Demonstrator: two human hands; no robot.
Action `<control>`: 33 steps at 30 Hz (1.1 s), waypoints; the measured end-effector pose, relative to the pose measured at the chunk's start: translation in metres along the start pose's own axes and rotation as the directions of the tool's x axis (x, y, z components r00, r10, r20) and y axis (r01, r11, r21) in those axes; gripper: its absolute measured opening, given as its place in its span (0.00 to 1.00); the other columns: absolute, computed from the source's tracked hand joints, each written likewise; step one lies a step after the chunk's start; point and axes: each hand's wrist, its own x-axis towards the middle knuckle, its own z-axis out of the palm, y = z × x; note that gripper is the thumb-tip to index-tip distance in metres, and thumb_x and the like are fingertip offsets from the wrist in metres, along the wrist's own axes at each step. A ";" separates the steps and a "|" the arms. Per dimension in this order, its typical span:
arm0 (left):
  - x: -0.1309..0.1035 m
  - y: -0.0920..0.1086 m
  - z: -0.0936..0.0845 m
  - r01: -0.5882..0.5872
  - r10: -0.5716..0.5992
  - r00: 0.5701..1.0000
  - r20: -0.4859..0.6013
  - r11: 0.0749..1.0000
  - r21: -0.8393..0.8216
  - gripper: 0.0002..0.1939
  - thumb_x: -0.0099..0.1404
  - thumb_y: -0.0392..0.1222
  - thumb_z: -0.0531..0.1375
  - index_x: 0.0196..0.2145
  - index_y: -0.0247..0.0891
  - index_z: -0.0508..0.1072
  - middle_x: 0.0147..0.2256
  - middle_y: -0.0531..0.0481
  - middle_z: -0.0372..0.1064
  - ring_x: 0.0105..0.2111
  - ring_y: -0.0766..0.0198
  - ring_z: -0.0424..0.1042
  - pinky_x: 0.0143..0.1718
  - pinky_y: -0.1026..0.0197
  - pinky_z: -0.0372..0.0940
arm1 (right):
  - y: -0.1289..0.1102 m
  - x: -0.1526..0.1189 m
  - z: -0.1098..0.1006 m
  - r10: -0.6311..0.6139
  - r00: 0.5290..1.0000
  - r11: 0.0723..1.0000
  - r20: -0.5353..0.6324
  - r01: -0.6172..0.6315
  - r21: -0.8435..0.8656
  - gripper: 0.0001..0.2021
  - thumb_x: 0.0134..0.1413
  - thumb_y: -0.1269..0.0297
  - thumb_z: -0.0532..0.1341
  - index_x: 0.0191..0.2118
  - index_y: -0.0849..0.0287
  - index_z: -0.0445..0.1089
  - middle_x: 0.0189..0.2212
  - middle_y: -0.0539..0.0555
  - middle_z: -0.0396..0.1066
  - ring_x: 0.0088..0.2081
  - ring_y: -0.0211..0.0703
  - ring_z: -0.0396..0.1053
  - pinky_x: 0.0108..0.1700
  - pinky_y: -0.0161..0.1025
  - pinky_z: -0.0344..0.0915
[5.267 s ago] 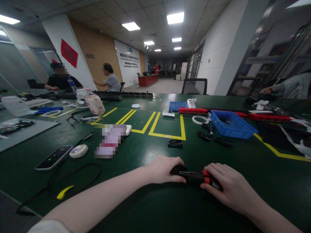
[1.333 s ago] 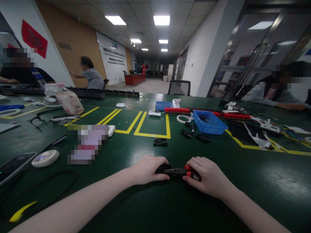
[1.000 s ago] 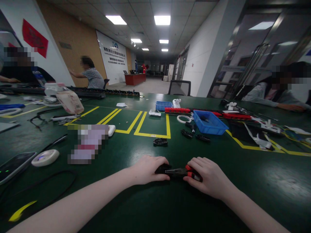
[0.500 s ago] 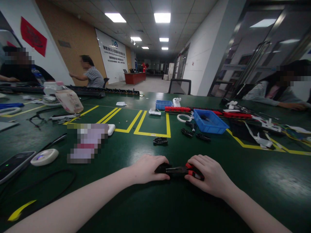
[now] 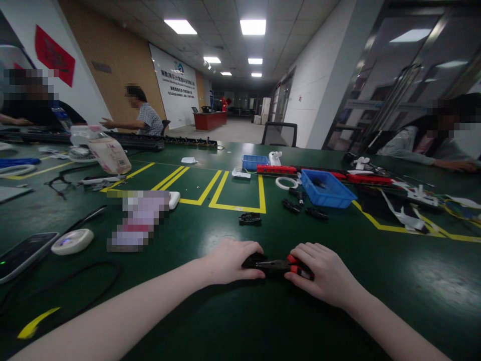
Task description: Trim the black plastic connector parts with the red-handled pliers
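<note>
Two hands work close together above the green surface (image 5: pixel 210 321). The left hand (image 5: pixel 233 261) has its fingers closed around a small black part (image 5: pixel 252 260). The right hand (image 5: pixel 317 268) has its fingers wrapped around the red handles of the pliers (image 5: pixel 278 265), whose tips reach the part. Another black piece (image 5: pixel 250 218) lies beyond.

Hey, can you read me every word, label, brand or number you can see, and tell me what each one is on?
"(南京)大数据科技有限公司": top line of the wall sign, with blurred characters before it.
Smaller lines below it, one in Latin letters: too blurred to quote surely.
Red poster: marking too dark to read.
Bottle: print too blurred.
Tape label: too small.
I can read no brand or number.
</note>
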 end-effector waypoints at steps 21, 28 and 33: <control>0.001 0.000 -0.001 0.012 -0.012 1.000 0.010 1.000 -0.002 0.17 0.62 0.53 0.60 0.44 0.41 0.66 0.38 0.52 0.72 0.33 0.61 0.72 0.29 0.64 0.59 | 0.000 0.000 -0.002 -0.025 0.999 0.999 -0.038 0.024 -0.027 0.13 0.55 0.54 0.57 0.35 0.59 0.69 0.31 0.55 0.70 0.30 0.41 0.66 0.31 0.38 0.59; 0.002 0.001 -0.001 0.025 -0.025 0.999 0.028 1.000 0.012 0.18 0.62 0.54 0.59 0.45 0.41 0.66 0.38 0.51 0.72 0.34 0.60 0.72 0.31 0.64 0.61 | 0.002 -0.002 0.000 -0.013 0.998 1.000 -0.060 0.014 0.027 0.14 0.56 0.53 0.56 0.37 0.58 0.69 0.33 0.55 0.71 0.31 0.40 0.66 0.32 0.38 0.61; 0.001 0.000 -0.001 0.020 -0.020 1.000 0.018 1.000 0.004 0.18 0.62 0.54 0.59 0.44 0.41 0.66 0.38 0.52 0.72 0.33 0.61 0.72 0.30 0.64 0.60 | 0.003 -0.001 0.001 0.003 0.999 1.000 -0.037 -0.002 0.027 0.14 0.56 0.53 0.56 0.36 0.58 0.69 0.32 0.55 0.71 0.30 0.41 0.66 0.31 0.38 0.61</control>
